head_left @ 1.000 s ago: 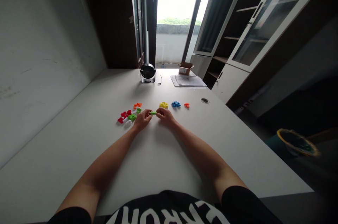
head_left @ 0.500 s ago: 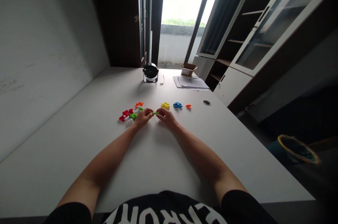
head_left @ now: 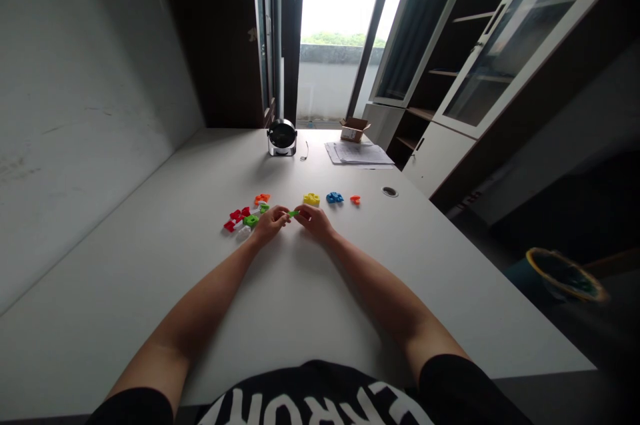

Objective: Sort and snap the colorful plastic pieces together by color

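Observation:
Between my fingertips, over the white table, is a small bright green plastic piece (head_left: 293, 213). My left hand (head_left: 271, 222) pinches its left end and my right hand (head_left: 313, 219) its right end; the fingers hide part of it. Left of my left hand lies a loose group: red pieces (head_left: 236, 219), green pieces (head_left: 251, 220), a white piece (head_left: 244, 232) and an orange piece (head_left: 262, 199). Just beyond my right hand sits a yellow piece (head_left: 311, 199). To its right are a blue piece (head_left: 335, 197) and a small orange piece (head_left: 355, 199).
A round black device on a silver stand (head_left: 282, 138) is at the table's far side. Papers (head_left: 359, 153) and an open cardboard box (head_left: 355, 130) stand at the back right, near a cable hole (head_left: 389, 191). A wall borders the left; a yellow-rimmed bin (head_left: 565, 275) is off the right edge.
The green piece has tilted slightly between my fingers. Both hands stay nearly in place, and the whole view has shifted a little.

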Motion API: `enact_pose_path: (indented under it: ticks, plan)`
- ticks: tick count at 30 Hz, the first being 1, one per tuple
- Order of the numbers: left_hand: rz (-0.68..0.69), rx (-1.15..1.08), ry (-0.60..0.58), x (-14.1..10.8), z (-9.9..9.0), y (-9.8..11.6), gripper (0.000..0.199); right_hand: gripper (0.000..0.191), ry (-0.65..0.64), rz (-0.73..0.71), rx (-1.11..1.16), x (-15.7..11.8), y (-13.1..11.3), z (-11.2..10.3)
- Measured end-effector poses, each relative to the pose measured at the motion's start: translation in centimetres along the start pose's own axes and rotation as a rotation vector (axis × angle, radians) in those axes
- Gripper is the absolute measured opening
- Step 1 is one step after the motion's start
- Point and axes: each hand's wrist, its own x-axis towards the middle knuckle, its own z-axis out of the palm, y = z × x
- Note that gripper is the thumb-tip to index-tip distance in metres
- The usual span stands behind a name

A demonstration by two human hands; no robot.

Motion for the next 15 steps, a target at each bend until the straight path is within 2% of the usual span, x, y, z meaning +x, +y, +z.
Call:
enact_pose_path:
  ticks: [9, 15]
  plan:
    - [0.017, 0.005, 0.030, -0.03, 0.10, -0.54, 0.026, 0.030, 0.006, 0.051, 0.041, 0.19, 0.33, -0.04]
    - [0.000, -0.006, 0.035, -0.04, 0.02, -0.04, 0.026, 0.027, 0.008, 0.037, 0.049, 0.16, 0.46, 0.03]
